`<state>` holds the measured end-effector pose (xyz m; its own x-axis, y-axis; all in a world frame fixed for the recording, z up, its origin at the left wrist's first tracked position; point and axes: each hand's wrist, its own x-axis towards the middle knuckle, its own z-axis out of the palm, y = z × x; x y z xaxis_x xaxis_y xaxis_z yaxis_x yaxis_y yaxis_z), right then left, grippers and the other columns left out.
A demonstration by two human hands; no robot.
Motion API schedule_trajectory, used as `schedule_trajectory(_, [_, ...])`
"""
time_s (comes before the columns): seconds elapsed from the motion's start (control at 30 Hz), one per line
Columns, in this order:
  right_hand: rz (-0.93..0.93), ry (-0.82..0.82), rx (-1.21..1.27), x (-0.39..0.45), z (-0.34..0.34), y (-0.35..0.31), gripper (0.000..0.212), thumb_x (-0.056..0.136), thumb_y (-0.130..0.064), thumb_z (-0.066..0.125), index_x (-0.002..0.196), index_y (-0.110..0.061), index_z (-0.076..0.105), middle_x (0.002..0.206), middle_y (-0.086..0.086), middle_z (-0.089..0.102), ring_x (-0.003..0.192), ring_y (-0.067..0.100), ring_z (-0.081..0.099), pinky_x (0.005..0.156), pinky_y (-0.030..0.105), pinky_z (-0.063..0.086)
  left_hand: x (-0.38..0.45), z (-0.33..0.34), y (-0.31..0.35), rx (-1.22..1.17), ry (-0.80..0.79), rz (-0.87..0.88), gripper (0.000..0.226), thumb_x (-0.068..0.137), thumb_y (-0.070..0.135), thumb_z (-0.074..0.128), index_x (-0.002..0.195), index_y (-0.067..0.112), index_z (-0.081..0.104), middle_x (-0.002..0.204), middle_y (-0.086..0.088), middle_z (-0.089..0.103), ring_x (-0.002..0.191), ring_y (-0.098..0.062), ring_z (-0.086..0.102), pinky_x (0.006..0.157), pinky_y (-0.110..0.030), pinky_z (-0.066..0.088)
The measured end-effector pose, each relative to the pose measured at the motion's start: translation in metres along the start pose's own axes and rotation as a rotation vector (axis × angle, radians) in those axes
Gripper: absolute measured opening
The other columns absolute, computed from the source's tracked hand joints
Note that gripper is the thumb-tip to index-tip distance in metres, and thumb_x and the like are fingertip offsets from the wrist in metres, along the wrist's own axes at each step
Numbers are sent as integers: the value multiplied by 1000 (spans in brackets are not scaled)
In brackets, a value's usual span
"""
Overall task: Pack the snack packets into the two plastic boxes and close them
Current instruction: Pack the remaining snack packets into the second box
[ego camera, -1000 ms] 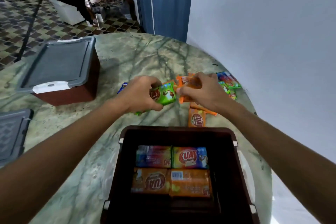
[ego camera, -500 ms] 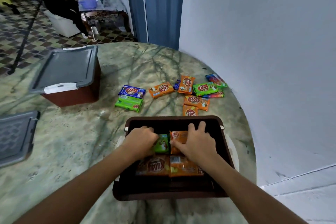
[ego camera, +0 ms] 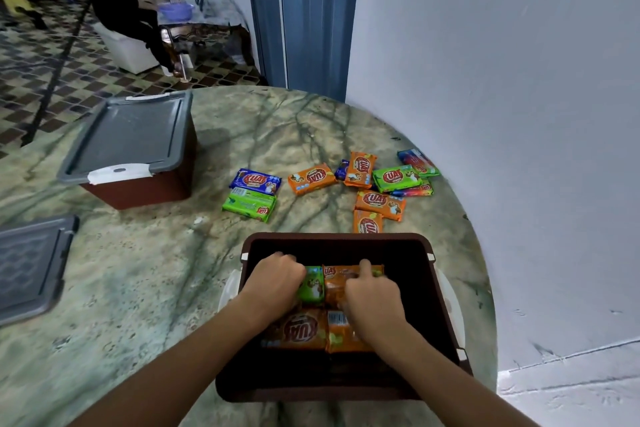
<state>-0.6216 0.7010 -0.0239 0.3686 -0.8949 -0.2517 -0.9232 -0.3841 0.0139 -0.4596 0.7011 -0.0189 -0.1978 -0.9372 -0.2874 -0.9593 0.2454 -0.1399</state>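
Note:
An open brown plastic box (ego camera: 415, 250) stands at the near edge of the table. Both my hands are down inside it. My left hand (ego camera: 273, 279) is closed on a green snack packet (ego camera: 313, 284). My right hand (ego camera: 372, 298) presses an orange snack packet (ego camera: 341, 279) beside the green one, with its fingers on top. Two more orange packets (ego camera: 301, 329) lie in the box below my hands. Several loose packets lie on the table beyond the box: a blue one (ego camera: 255, 180), a green one (ego camera: 249, 204) and orange ones (ego camera: 311, 178). A second brown box with a grey lid (ego camera: 128, 135) on it stands at the far left.
A loose grey lid (ego camera: 31, 263) lies at the table's left edge. A white wall runs close along the right of the round marble table (ego camera: 138, 288). A seated person (ego camera: 117, 7) and a small table are on the tiled floor in the background.
My hands carried the green and the orange packet from above the table down into the open box. In the last half second they only shifted slightly inside it.

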Motion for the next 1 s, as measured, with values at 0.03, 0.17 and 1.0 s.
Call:
schedule_trajectory(0.03, [-8, -14, 10, 1, -3, 4, 25, 93, -31, 55, 107, -12, 64, 137, 14, 41, 87, 31, 63, 63, 32, 43, 0, -2, 0, 0, -12, 13, 25, 84, 25, 63, 106, 12, 64, 110, -9, 62, 104, -28, 57, 83, -37, 46])
schedule_trajectory(0.17, [-56, 9, 186, 8, -38, 22, 26, 93, -34, 53, 110, -17, 63, 109, 2, 64, 86, 20, 64, 73, 32, 53, 0, -29, -20, -299, -191, 98, 55, 72, 54, 73, 115, 21, 64, 111, 0, 65, 104, -19, 59, 84, -34, 50])
schedule_trajectory(1.0, [-15, -290, -45, 204, -11, 25, 79, 65, -32, 86, 129, -9, 46, 126, 11, 55, 113, 29, 55, 86, 40, 51, 128, 44, -144, 54, -33, -121, 72, 78, 35, 70, 139, 17, 37, 134, -13, 45, 121, -31, 44, 95, -40, 44])
